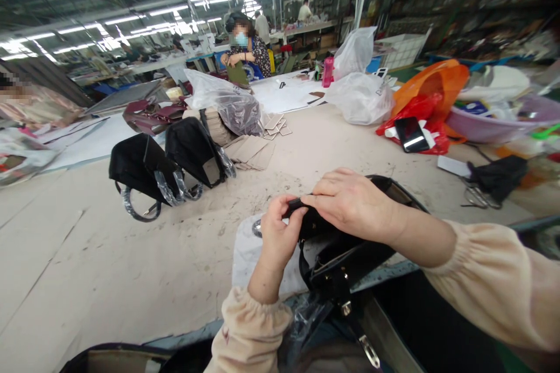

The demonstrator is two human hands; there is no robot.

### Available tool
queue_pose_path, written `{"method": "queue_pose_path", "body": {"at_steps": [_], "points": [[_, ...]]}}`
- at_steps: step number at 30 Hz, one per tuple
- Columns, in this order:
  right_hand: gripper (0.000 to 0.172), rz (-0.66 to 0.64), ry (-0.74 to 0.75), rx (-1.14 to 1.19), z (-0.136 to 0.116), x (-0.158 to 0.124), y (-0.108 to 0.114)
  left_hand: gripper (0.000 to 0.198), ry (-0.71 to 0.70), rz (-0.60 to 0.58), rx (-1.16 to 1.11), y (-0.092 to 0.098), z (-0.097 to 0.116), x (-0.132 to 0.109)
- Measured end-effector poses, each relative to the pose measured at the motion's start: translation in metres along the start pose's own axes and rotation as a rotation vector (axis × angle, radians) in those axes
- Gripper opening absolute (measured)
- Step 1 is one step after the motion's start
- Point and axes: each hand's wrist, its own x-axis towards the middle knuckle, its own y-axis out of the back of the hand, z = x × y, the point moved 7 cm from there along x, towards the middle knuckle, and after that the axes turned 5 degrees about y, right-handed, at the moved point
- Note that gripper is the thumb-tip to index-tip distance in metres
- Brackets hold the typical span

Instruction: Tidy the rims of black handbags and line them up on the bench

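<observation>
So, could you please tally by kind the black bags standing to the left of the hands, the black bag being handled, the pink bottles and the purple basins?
Black bags on the left: 2
Handled black bag: 1
Pink bottle: 1
Purple basin: 1
Total: 5

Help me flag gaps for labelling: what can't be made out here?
All in the head view:
Part of the handled black bag: hidden behind the right hand.
Bag at lower left: cut off by the bottom edge.
Many contents of the purple basin: blurred.
</observation>
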Motion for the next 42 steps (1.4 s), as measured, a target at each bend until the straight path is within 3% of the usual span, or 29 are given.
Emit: {"method": "queue_pose_path", "body": {"at_steps": [31, 42], "points": [[0.019, 0.024, -0.072, 0.062, -0.001, 0.001, -0.001, 0.018, -0.026, -0.019, 0.025, -0.003, 0.003, -0.003], [0.015, 0.007, -0.248, 0.136, 0.014, -0.013, -0.004, 0.024, -0.016, 0.022, -0.011, -0.003, -0.010, -0.004]]}}
